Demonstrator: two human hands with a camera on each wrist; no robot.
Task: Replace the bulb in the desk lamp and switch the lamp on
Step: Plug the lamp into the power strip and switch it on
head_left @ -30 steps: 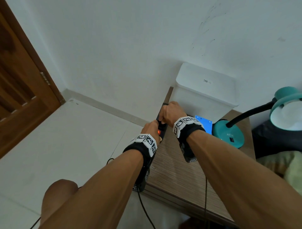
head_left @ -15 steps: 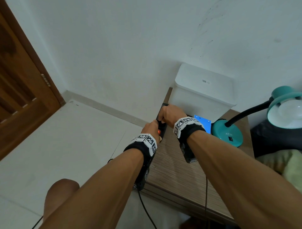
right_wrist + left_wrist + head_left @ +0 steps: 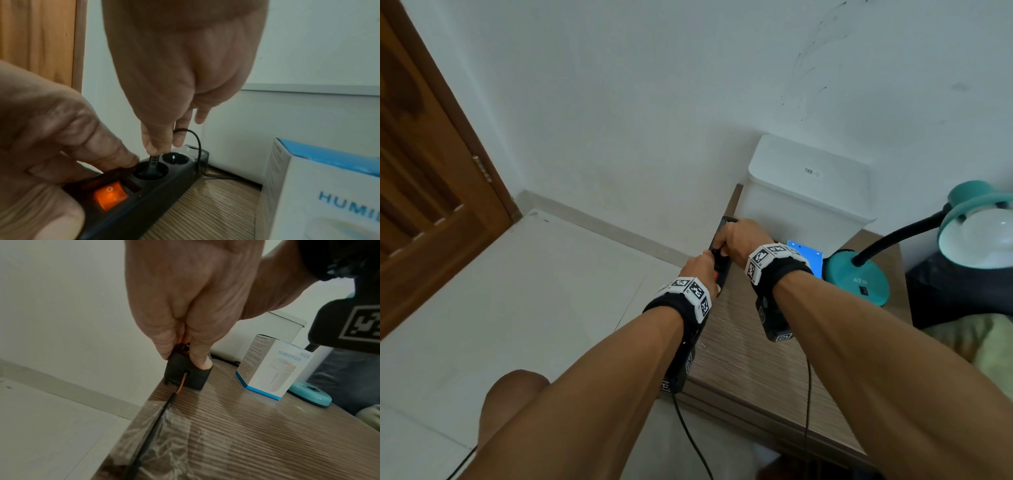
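Note:
A black power strip [image 3: 722, 255] lies along the left edge of the wooden table [image 3: 743, 363], its orange switch [image 3: 110, 195] lit. My left hand [image 3: 183, 356] grips the strip's near end between thumb and fingers, just behind the switch. My right hand [image 3: 162, 147] pinches a black plug [image 3: 153, 160] that sits in the first socket; its thin cord [image 3: 198, 146] loops up behind the fingers. The teal desk lamp stands to the right, with its base [image 3: 856, 281] on the table and a white bulb [image 3: 986, 236] in its shade [image 3: 962, 205]. The bulb looks unlit.
A white and blue humidifier box [image 3: 271, 369] stands between the strip and the lamp base. A white lidded bin [image 3: 808, 192] sits at the back against the wall. The strip's black cable [image 3: 156, 418] runs off the table's near-left edge. A wooden door [image 3: 424, 192] is at far left.
Both hands stay at the power strip with the same holds. Only the head view shifts a little.

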